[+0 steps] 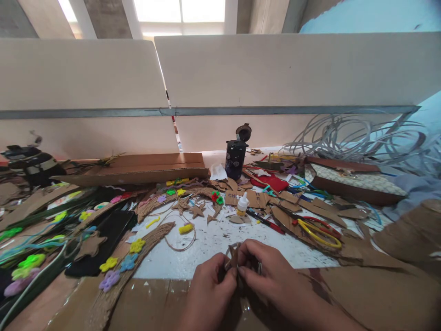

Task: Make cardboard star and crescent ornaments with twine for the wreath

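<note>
My left hand [212,287] and my right hand [267,276] meet at the front middle of the table. Both are closed, thumbs and fingertips pinching a small brown cardboard piece [234,256] between them. A thin loop of twine seems to curl round it, but my fingers hide most of it. Just beyond lie a small glue bottle [242,205] with a white nozzle and a black-and-red cutter [267,221]. Twine-covered star shapes [197,210] and a yellow roll-shaped piece [185,229] lie farther left.
Yellow-and-red-handled scissors [319,233] rest on cardboard scraps at right. A large twine spool [409,232] stands at far right. Curved twine-covered strips with coloured flowers [128,262] lie left, near a black phone-like slab [113,239]. An open-lidded dark bottle [235,158] stands behind.
</note>
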Demonstrator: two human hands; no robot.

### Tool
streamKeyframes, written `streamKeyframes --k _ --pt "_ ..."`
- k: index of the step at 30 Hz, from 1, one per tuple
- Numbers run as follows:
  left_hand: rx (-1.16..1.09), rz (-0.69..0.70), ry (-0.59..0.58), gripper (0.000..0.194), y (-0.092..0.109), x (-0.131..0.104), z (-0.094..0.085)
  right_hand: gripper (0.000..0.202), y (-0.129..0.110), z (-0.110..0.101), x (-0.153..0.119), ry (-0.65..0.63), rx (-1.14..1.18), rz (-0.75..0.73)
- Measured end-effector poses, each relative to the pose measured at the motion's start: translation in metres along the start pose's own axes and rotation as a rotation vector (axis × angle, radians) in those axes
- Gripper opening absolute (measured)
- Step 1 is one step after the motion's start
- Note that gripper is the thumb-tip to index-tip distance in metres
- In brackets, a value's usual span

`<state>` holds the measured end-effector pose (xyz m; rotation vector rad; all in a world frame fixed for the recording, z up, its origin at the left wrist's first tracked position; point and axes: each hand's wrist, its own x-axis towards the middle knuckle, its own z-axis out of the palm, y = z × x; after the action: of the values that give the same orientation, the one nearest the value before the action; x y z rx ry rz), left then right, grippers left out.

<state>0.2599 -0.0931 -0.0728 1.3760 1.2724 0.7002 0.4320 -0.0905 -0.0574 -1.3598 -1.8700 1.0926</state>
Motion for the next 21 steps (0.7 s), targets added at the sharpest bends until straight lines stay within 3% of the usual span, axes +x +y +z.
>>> streamKeyframes --k 21 --pt "-0.020 0.013 0.004 0.027 -0.0058 0.0017 0.0011 0.011 -0.0014 -0.0014 0.0003 0.015 -0.029 -0.013"
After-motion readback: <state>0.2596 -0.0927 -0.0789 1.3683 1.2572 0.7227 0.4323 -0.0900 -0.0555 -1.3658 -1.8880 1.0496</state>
